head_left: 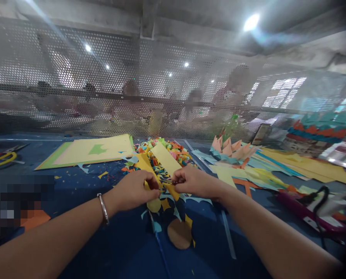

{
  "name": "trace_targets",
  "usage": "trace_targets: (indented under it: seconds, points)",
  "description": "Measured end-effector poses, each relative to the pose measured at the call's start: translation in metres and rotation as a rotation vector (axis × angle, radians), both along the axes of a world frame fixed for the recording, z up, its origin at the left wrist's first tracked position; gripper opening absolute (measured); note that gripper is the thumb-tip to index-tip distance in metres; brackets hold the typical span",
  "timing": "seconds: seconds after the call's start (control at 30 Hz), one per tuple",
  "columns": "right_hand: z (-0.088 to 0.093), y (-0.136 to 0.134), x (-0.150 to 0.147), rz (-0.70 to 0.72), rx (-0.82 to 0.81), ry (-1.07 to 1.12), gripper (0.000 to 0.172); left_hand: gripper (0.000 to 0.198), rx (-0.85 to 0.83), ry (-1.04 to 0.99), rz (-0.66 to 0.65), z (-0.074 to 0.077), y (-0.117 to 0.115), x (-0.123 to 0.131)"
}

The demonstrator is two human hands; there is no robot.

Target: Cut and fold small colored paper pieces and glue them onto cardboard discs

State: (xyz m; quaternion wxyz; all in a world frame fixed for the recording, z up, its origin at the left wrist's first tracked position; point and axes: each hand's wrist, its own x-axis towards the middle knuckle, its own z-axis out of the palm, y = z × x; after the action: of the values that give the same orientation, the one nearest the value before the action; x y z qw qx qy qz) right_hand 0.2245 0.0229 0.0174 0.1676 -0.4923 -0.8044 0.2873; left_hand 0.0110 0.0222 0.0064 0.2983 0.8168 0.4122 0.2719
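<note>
Both hands are close together over a heap of paper scraps point(180, 149) on the blue table. My left hand point(135, 190), with a silver bangle point(103, 209) on the wrist, is curled in a pinch on a piece of yellow paper point(145, 162). Opposite it, my right hand point(194, 180) pinches a yellow scrap point(172, 192); a thin dark bit shows between the hands, too small to name. A pale yellow strip point(167, 159) leans on the heap behind the fingers. Below the hands lie a pale yellow disc point(154, 204) and a brown cardboard disc point(179, 234).
Stacked coloured sheets point(82, 153) lie at left, beyond yellow-handled scissors point(4, 159). A pink paper crown point(229, 149), paper strips point(315, 162) and a purple case point(309, 215) with a black cable are at right. A perforated metal screen point(109, 77) stands behind, people beyond it.
</note>
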Motion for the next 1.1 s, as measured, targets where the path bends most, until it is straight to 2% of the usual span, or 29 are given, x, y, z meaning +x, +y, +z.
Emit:
trace_targets:
  seconds: [0.13, 0.23, 0.37, 0.5, 0.67, 0.83, 1.0, 1.1]
  points:
    - [-0.004, 0.001, -0.002, 0.023, 0.029, -0.078, 0.005, 0.015, 0.13, 0.16, -0.05, -0.002, -0.005, -0.003]
    - [-0.006, 0.001, -0.004, 0.018, 0.056, -0.117, 0.005, 0.018, 0.089, 0.252, -0.06, -0.002, -0.005, -0.004]
    - [-0.008, 0.001, -0.005, -0.003, 0.08, -0.165, 0.007, 0.016, 0.031, 0.254, -0.096, -0.001, -0.004, -0.003]
    - [-0.006, 0.003, -0.003, -0.068, 0.124, -0.215, 0.016, 0.015, 0.073, 0.251, -0.094, 0.001, -0.006, -0.002]
    - [-0.005, 0.004, 0.002, -0.161, 0.201, -0.339, 0.014, 0.01, 0.066, 0.241, -0.105, 0.001, -0.008, -0.003]
    - [-0.008, 0.004, 0.005, -0.201, 0.22, -0.465, 0.017, 0.01, 0.035, 0.065, -0.123, 0.0, -0.009, 0.001]
    - [-0.008, 0.0, 0.005, -0.203, 0.245, -0.551, 0.024, 0.014, -0.235, -0.211, -0.064, 0.0, -0.007, 0.009]
    - [-0.006, -0.004, 0.003, -0.219, 0.277, -0.588, 0.026, 0.015, -0.389, -0.376, 0.016, -0.001, -0.005, 0.011]
